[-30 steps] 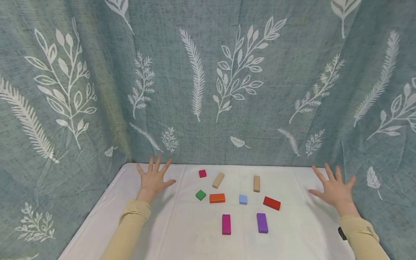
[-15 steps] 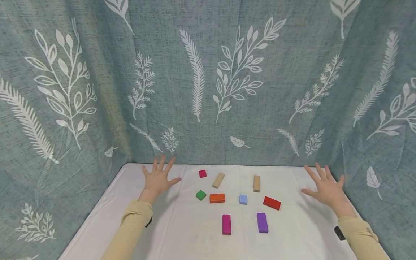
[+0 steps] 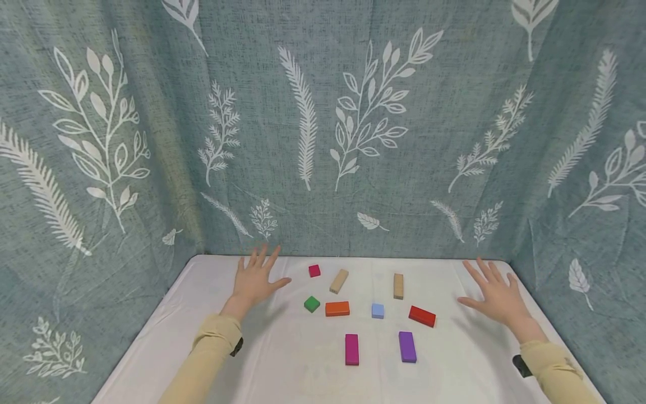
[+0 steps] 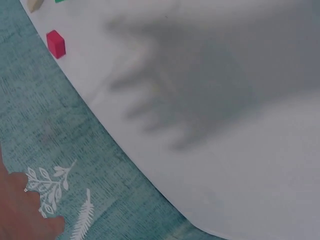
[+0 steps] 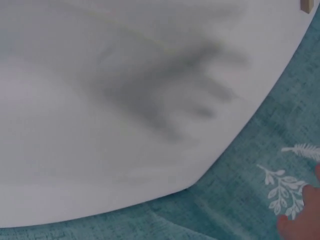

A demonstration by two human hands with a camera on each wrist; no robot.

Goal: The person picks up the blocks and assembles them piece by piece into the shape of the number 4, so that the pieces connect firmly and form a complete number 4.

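Observation:
My left hand (image 3: 254, 282) hovers over the left part of the white table (image 3: 282, 370), fingers spread and holding nothing. Nearest to it are a green block (image 3: 312, 304) and a small crimson cube (image 3: 314, 271). Over the right part, my right hand (image 3: 498, 299) also hangs with spread fingers and holds nothing. A red block (image 3: 421, 316) lies nearest to that hand. Between the hands lie an orange block (image 3: 337, 309), a light blue cube (image 3: 377, 311), a magenta block (image 3: 351, 349) and a purple block (image 3: 407, 347). Each wrist view catches fingers at a lower corner.
Two plain wooden blocks, one slanted (image 3: 339, 281) and one straight (image 3: 398, 286), lie toward the table's back. A teal curtain (image 3: 323, 224) with white leaf prints hangs behind the table and along both sides. Hand shadows fall on the white cloth.
Both hands have moved inward, the left one to the right and the right one to the left. The blocks have stayed where they were.

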